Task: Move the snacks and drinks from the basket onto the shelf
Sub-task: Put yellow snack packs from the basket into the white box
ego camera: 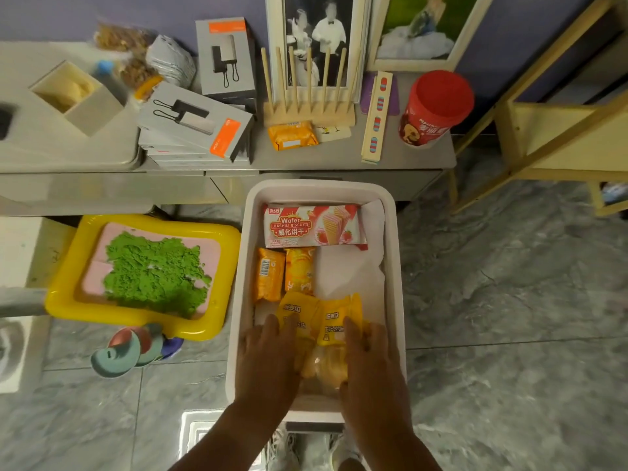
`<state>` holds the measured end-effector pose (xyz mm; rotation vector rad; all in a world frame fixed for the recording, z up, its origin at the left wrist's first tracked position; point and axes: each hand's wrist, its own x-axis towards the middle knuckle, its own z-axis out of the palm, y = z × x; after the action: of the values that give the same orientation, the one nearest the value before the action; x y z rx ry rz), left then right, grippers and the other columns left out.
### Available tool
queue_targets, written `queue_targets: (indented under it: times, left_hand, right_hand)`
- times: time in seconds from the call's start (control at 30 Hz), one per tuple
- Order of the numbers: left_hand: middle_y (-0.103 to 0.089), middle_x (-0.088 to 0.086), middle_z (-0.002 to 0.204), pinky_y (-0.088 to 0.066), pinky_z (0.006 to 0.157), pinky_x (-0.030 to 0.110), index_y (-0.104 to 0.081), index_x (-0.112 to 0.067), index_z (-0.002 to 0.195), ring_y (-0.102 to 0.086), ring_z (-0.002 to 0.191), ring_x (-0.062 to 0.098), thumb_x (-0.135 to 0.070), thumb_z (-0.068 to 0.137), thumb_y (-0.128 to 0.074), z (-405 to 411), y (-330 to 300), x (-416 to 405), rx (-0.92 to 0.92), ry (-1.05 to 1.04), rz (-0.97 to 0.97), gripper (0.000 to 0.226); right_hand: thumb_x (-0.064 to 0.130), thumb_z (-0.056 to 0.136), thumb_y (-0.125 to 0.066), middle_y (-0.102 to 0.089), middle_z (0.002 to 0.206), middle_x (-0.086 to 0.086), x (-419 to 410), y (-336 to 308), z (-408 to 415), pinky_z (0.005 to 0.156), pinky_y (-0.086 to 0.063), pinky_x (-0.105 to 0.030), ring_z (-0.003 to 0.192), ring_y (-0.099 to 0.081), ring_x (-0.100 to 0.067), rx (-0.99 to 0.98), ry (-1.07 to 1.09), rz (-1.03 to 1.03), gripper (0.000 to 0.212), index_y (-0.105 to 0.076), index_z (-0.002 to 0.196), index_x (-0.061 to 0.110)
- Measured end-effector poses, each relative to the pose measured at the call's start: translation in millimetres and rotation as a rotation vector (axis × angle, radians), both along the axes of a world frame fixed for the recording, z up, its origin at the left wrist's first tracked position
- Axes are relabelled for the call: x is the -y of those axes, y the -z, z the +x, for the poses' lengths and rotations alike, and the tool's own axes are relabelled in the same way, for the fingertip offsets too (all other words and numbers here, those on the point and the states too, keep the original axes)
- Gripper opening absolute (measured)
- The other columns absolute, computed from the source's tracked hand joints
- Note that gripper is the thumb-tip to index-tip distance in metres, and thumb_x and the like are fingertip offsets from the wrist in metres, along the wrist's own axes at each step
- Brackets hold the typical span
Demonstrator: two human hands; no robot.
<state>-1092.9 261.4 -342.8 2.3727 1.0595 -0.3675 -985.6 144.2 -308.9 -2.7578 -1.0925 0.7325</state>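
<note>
A white basket (pixel 396 266) stands on the floor in front of a low grey shelf (pixel 401 158). Inside lie a pink wafer biscuit pack (pixel 314 226), two small orange snack packs (pixel 270 275) side by side, and two yellow snack bags (pixel 319 317) at the near end. My left hand (pixel 268 358) rests on the left yellow bag. My right hand (pixel 368 362) lies on the right one. Both hands press on the bags with fingers spread; a grip is not visible. One orange snack pack (pixel 293 134) lies on the shelf, with a red canister (pixel 435 107) to its right.
On the shelf stand grey power-bank boxes (pixel 197 127), a wooden peg rack (pixel 309 113) and framed photos (pixel 317 39). A yellow tray with green sand (pixel 146 270) sits left of the basket. A wooden rack (pixel 560 130) stands at right.
</note>
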Motion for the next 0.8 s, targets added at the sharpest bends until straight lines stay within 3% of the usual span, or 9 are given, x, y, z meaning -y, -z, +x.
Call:
queue_targets:
  times: [0.13,0.23,0.3,0.43,0.5,0.57,0.63,0.7,0.8]
  left_hand:
    - [-0.039,-0.003,0.121,-0.054,0.077,0.034,-0.034,-0.034,0.135,-0.056,0.105,0.025,-0.024,0.060,-0.086,3,-17,-5,0.130,-0.032,-0.044,0.091]
    - [-0.037,-0.008,0.125,-0.055,0.076,0.034,-0.035,-0.037,0.135,-0.055,0.108,0.022,-0.030,0.055,-0.085,5,-44,-16,0.235,-0.088,-0.082,0.095]
    - [-0.035,-0.012,0.118,-0.056,0.075,0.035,-0.039,-0.037,0.134,-0.057,0.101,0.020,-0.035,0.052,-0.085,9,-76,-33,0.318,-0.139,-0.103,0.094]
    - [-0.047,-0.011,0.113,-0.046,0.085,0.019,-0.050,-0.038,0.129,-0.052,0.101,-0.002,-0.054,0.042,-0.082,22,-170,-81,0.550,-0.151,-0.166,0.094]
    - [-0.050,-0.012,0.119,-0.045,0.094,0.022,-0.054,-0.042,0.122,-0.053,0.111,0.002,-0.050,0.038,-0.091,35,-228,-101,0.701,-0.193,-0.256,0.093]
    - [-0.047,-0.024,0.126,-0.045,0.101,0.031,-0.051,-0.044,0.124,-0.050,0.118,0.003,-0.043,0.042,-0.097,54,-292,-113,0.755,-0.124,-0.303,0.095]
    - [-0.046,-0.027,0.128,-0.046,0.100,0.022,-0.050,-0.045,0.128,-0.048,0.117,-0.007,-0.040,0.042,-0.099,77,-348,-122,0.819,-0.058,-0.286,0.100]
    - [-0.048,-0.023,0.132,-0.047,0.091,0.014,-0.049,-0.048,0.130,-0.050,0.116,-0.008,-0.041,0.040,-0.100,102,-404,-126,0.854,-0.020,-0.241,0.103]
    - [-0.051,-0.024,0.130,-0.049,0.096,0.025,-0.049,-0.050,0.131,-0.053,0.119,0.003,-0.054,0.039,-0.096,149,-469,-115,0.923,0.040,-0.190,0.104]
  right_hand:
    - [0.012,0.074,-0.076,-0.029,0.132,0.006,5,-13,16,0.084,-0.055,-0.025,0.115,-0.049,-0.016,-0.103,0.108,0.128,0.089,-0.026,0.144,0.038]
    - [0.014,0.071,-0.077,-0.024,0.121,0.016,5,-46,37,0.070,-0.045,-0.003,0.105,-0.048,0.006,-0.224,0.229,0.266,0.088,-0.033,0.143,0.039]
    - [0.020,0.067,-0.082,-0.028,0.120,0.016,1,-80,56,0.067,-0.041,0.001,0.099,-0.045,0.012,-0.266,0.293,0.348,0.091,-0.037,0.145,0.036]
    - [0.022,0.061,-0.087,-0.032,0.119,0.014,-6,-177,93,0.070,-0.040,0.001,0.100,-0.041,0.018,-0.234,0.363,0.527,0.096,-0.040,0.143,0.035]
    - [0.025,0.057,-0.091,-0.035,0.120,0.013,-5,-233,114,0.071,-0.041,-0.004,0.102,-0.046,0.006,-0.195,0.337,0.628,0.098,-0.040,0.140,0.039]
    - [0.029,0.057,-0.092,-0.035,0.123,0.012,-2,-292,134,0.076,-0.040,-0.011,0.109,-0.045,-0.003,-0.183,0.314,0.707,0.099,-0.037,0.138,0.044]
    - [0.027,0.059,-0.092,-0.035,0.127,0.013,3,-347,153,0.083,-0.039,-0.019,0.113,-0.044,-0.007,-0.202,0.291,0.791,0.097,-0.038,0.137,0.045]
    - [0.034,0.052,-0.090,-0.036,0.128,0.023,12,-395,172,0.087,-0.039,-0.024,0.112,-0.044,0.000,-0.204,0.250,0.880,0.098,-0.039,0.134,0.051]
    - [0.033,0.052,-0.089,-0.029,0.124,0.042,32,-444,204,0.084,-0.039,-0.015,0.111,-0.038,0.019,-0.189,0.237,0.972,0.096,-0.038,0.129,0.059]
